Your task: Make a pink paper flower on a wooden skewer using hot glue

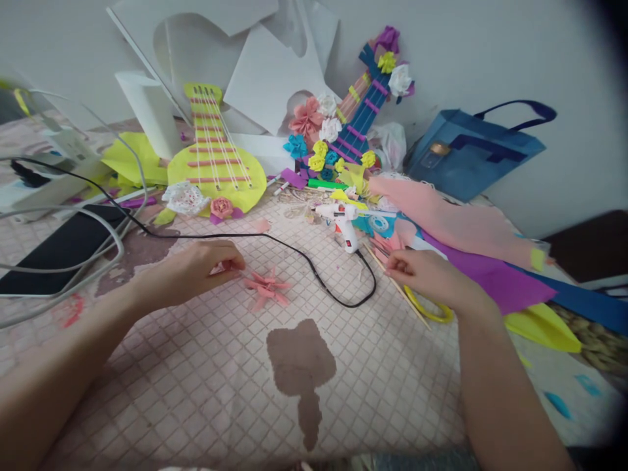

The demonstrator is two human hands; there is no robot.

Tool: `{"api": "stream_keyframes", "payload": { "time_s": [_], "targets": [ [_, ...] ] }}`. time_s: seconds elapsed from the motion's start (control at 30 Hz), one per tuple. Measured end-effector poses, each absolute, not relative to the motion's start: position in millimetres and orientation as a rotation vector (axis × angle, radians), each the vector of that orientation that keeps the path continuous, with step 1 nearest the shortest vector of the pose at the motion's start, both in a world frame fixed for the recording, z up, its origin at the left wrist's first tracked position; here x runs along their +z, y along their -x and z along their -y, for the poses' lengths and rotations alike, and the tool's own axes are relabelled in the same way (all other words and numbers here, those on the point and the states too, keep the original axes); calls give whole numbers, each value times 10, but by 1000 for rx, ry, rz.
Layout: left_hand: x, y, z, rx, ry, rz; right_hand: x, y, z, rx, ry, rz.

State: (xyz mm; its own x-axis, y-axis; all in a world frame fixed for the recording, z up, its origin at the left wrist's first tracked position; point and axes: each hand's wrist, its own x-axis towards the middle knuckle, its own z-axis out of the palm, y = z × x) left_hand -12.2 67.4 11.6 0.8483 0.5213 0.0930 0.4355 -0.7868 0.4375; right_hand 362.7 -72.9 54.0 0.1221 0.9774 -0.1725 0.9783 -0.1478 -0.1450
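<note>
My left hand (203, 269) is at the centre left with its fingers curled together, just beside a pink crepe-paper flower (267, 288) lying on the tablecloth. What those fingers pinch, if anything, is hidden. On the right, my right hand (426, 275) has its fingertips closed by some pink paper petals (392, 243). Scissors with a yellow handle (436, 314) lie partly under this hand, beside a thin wooden stick (415, 307). I cannot make out anything in its fingers. Between the hands, farther back, a white glue gun (346, 226) rests on the table.
A black cord (240, 235) crosses the table to the glue gun. Behind stand a yellow paper guitar (216, 173) and a blue one (360, 124) with paper flowers. A dark tablet (63, 252) lies left; a blue bag (471, 154) and coloured paper (485, 268) are right.
</note>
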Motion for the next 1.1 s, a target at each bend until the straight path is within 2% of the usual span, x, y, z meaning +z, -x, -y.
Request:
{"api": "stream_keyframes", "payload": {
  "time_s": [0.23, 0.5, 0.83, 0.93, 1.1],
  "targets": [
    [151, 93, -650, 299, -2588, -733, 293, -3608, 612, -89, -2383, -1842],
    [192, 82, -618, 303, -2561, -741, 222, -3591, 567, 41, -2446, -1717],
    [192, 18, -533, 383, -2551, -738, 478, -3656, 723, 25, -2511, -1858],
    [217, 20, -524, 345, -2547, -612, 559, -3524, 779, -119, -2467, -2142],
    [198, 4, -532, 321, -2541, -538, 482, -3033, 783, -554, -2041, -2641]
  ]
}}
